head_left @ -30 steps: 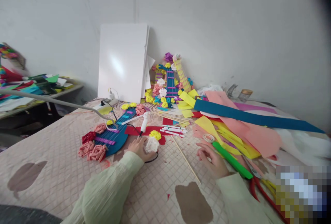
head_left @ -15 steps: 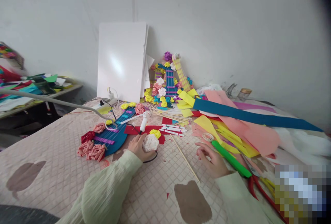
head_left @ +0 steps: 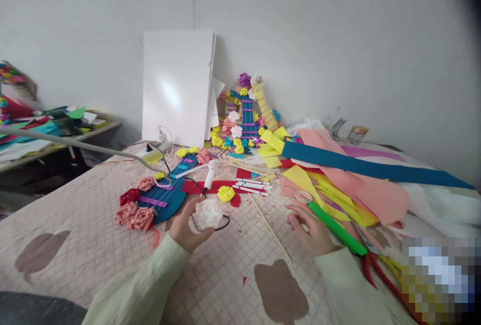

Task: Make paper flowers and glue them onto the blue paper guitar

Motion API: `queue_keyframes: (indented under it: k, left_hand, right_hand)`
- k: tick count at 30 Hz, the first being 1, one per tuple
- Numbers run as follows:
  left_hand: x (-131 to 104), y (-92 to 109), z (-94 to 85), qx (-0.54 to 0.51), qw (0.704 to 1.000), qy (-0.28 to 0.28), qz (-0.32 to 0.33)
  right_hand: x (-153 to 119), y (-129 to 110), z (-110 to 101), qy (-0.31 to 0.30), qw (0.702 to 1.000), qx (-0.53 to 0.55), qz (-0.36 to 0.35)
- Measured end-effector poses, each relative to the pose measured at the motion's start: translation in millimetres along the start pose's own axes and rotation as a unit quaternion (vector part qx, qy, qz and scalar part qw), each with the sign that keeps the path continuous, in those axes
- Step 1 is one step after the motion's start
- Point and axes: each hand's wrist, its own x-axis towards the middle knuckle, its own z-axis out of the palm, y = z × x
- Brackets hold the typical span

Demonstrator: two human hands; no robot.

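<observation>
My left hand (head_left: 190,227) grips a white, roundish, lumpy piece (head_left: 208,214) with small reddish specks, thumb below and fingers along its left side. Its exact kind I cannot make out. Just behind it stands a white glue gun (head_left: 209,177) with a dark cord, and a yellow paper rose (head_left: 226,194) lies close by. On the left rests a blue guitar-shaped craft (head_left: 171,200) trimmed with pink and red paper roses. My right hand (head_left: 308,230) holds nothing, its fingers loosely bent and apart, near a green-handled tool (head_left: 336,229) and a thin wooden stick (head_left: 270,227).
Several white sticks (head_left: 251,187) lie on a red strip (head_left: 195,187). Coloured paper strips (head_left: 361,170) and red-handled scissors (head_left: 370,265) crowd the right side. White boards (head_left: 176,89) and flowered guitar crafts (head_left: 248,119) lean at the back. A grey cable (head_left: 93,147) crosses the left.
My left hand has drawn the white lumpy piece toward me and slightly left, away from the yellow rose. The right hand has barely moved.
</observation>
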Motion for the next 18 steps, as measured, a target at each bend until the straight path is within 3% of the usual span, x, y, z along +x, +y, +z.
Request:
queue_keyframes:
  k: [3,5,9,13,18]
  left_hand:
    - [-14.6,-19.4,-15.5,0.019,0.996,0.049,-0.071]
    - [-20.3,-33.8,-27.2,0.114,0.983,0.093,-0.11]
    - [-21.9,-56.1,-46.1,0.338,0.928,0.135,-0.085]
    - [-14.8,-66.5,-51.9,0.382,0.913,0.13,-0.059]
    - [1.3,-73.1,-51.0,0.383,0.919,0.055,-0.069]
  right_hand:
    - [-0.4,-2.6,0.4,0.005,1.0,-0.01,-0.007]
    - [-0.6,-4.5,0.7,0.002,1.0,-0.019,-0.015]
    - [-1.2,-5.7,0.9,-0.009,0.999,-0.028,-0.018]
    - [-1.6,-3.2,1.1,-0.016,1.0,-0.02,-0.007]
    - [-1.2,-1.0,1.0,-0.017,1.0,-0.008,-0.005]
